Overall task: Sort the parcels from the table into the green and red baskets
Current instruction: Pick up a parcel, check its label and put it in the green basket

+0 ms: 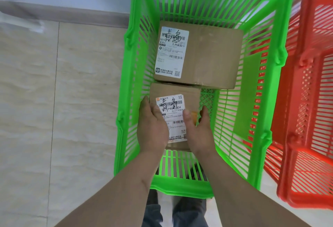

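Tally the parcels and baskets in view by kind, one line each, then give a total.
Brown cardboard parcels: 2, the larger labelled box lying in the basket and the smaller labelled box held by the left hand and right hand.
Green slatted plastic baskets: 1
Red slatted plastic baskets: 1
Total: 4

The single head view looks steeply down, close over the green basket (pixel 126 75) and floor (pixel 54 100).

Left hand (pixel 153 127), right hand (pixel 198 133), thumbs curled inward.
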